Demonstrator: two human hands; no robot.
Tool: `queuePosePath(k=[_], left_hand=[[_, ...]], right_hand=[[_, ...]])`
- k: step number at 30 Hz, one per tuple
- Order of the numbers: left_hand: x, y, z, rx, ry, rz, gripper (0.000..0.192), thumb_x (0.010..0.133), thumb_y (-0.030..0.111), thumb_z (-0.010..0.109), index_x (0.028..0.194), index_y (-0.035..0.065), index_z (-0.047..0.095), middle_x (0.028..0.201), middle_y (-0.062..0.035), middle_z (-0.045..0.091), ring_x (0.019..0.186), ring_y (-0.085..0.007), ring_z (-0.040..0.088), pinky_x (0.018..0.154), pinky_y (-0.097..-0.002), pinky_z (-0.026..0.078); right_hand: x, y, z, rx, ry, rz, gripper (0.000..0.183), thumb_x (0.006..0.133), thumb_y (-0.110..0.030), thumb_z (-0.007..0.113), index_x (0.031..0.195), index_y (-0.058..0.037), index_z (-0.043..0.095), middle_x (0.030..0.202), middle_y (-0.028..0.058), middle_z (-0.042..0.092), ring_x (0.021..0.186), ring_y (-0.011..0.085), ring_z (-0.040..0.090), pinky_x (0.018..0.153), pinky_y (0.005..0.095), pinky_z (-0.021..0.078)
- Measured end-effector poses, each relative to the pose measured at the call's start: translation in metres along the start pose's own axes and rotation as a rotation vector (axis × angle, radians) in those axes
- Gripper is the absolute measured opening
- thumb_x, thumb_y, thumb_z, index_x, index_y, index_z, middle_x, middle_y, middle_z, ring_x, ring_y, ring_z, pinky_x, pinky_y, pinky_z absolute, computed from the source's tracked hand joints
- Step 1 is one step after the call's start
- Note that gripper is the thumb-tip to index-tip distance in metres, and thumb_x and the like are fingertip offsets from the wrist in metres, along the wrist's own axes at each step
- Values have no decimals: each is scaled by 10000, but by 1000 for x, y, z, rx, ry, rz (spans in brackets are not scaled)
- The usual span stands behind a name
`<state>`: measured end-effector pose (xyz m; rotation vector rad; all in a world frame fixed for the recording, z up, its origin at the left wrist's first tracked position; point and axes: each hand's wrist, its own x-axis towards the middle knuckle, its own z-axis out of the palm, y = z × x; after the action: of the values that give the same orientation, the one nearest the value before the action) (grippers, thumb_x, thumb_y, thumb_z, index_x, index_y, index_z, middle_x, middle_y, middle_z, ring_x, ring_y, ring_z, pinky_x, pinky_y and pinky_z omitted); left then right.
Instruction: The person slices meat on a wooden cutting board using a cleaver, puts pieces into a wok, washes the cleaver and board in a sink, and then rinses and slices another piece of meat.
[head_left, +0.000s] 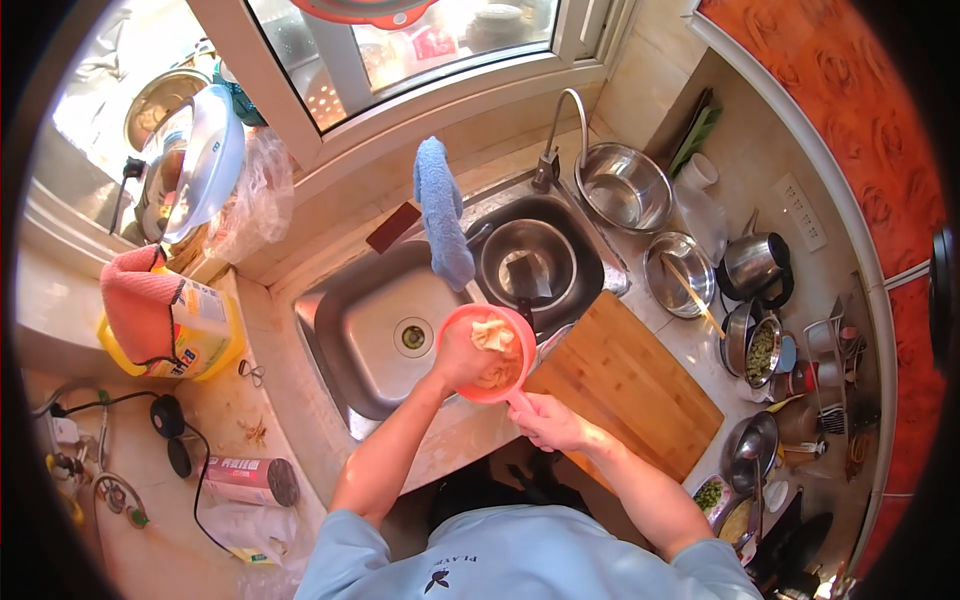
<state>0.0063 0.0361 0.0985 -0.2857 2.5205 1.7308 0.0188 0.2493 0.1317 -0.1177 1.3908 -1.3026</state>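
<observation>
My right hand (551, 422) is closed around the short handle of a pink plastic dipper (528, 330), held over the front of the double steel sink. Inside the dipper lie pale, yellowish pieces of food (495, 371). My left hand (459, 355) reaches in over the dipper's left rim and grips some of the pale pieces (492, 334); its fingertips are partly hidden. Below and to the left is the sink's left basin (375, 352), with its drain showing. A steel bowl (495, 262) with a dark-handled cleaver (528, 277) in it sits in the right basin.
A wooden cutting board (630, 382) lies on the counter at right. A blue towel (441, 214) hangs by the basin divider, near the faucet (547, 169). Steel bowls (626, 187) and a kettle (752, 260) line the right wall. A yellow jug (210, 330) stands at left.
</observation>
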Motion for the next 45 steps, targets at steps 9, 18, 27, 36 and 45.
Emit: queuePosePath(k=[9, 18, 27, 36, 45], left_hand=[[-2, 35, -21, 581, -476, 366, 592, 696, 167, 754, 1261, 117, 583, 1229, -186, 584, 1049, -358, 611, 882, -445, 507], [-4, 8, 30, 514, -298, 157, 426, 746, 170, 718, 1164, 118, 654, 1082, -154, 671, 957, -331, 654, 773, -424, 528], [-10, 25, -20, -261, -31, -5, 406, 746, 29, 738, 1140, 22, 640, 1052, -72, 706, 994, -148, 661, 872, -304, 525], [-19, -27, -47, -1035, 102, 9, 604, 725, -133, 580, 1306, -17, 461, 1191, -154, 624, 1065, -279, 650, 900, -391, 554], [-35, -48, -79, -1060, 286, -82, 498, 746, -93, 506, 1232, 11, 531, 1123, -131, 631, 998, -262, 654, 837, -388, 564]], right_hand=[[-22, -14, -16, 4, -17, -66, 159, 957, -229, 524, 892, -85, 505, 670, -40, 464, 508, 50, 419, 461, 214, 341], [-36, -12, -24, -130, -9, -77, 189, 956, -232, 518, 995, -49, 543, 701, -44, 460, 583, 44, 422, 512, 231, 363], [-19, -22, -19, -30, -36, 58, 146, 982, -237, 508, 926, -103, 502, 657, -60, 418, 498, 36, 376, 439, 206, 338], [-14, -23, -13, 83, -43, 94, 176, 1002, -227, 504, 879, -108, 463, 637, -50, 397, 456, 40, 341, 398, 215, 324], [-36, -9, -32, 217, 77, 0, 164, 1000, -232, 510, 915, -92, 493, 603, -50, 374, 430, 42, 325, 363, 211, 294]])
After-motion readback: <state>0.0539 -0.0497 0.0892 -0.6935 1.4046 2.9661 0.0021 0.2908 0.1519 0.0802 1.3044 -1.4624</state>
